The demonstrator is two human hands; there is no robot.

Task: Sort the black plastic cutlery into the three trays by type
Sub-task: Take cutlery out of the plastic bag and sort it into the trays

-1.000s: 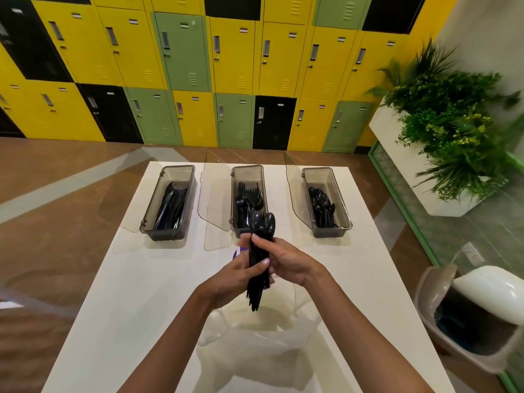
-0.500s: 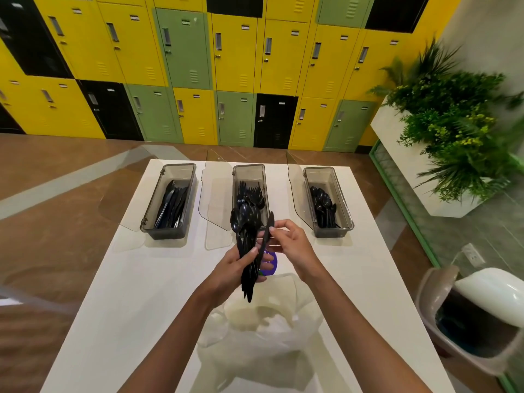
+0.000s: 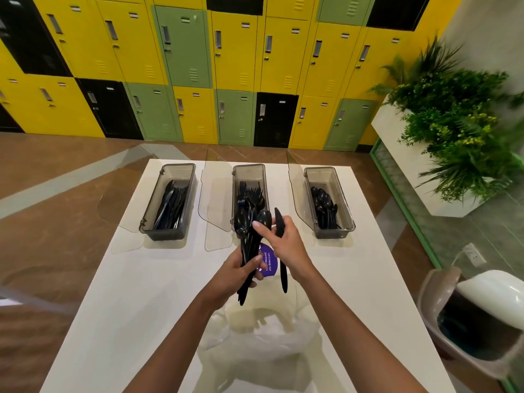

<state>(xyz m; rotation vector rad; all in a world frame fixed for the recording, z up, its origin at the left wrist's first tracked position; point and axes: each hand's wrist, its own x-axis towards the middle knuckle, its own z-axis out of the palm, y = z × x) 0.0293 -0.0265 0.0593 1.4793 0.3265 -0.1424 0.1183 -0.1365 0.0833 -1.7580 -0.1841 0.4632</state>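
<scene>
My left hand [image 3: 241, 272] grips a bunch of black plastic cutlery [image 3: 247, 236], spoon bowls pointing up, above the white table [image 3: 113, 293]. My right hand [image 3: 283, 242] holds a single black piece [image 3: 280, 226] pulled a little to the right of the bunch; its handle hangs below my wrist. Three clear trays stand in a row at the far side: the left tray [image 3: 147, 217] holds knives, the middle tray [image 3: 249, 170] holds forks, the right tray [image 3: 344, 211] holds spoons.
A crumpled clear plastic bag [image 3: 255, 336] lies on the table under my forearms. A round purple sticker [image 3: 268, 260] shows between my hands. Open tray lids lean left of each tray. A bin [image 3: 476, 321] stands to the right, a planter [image 3: 442, 123] beyond.
The bunch has risen and tilted toward the trays. My right hand has drawn one piece out of it and moved it to the right, apart from the rest.
</scene>
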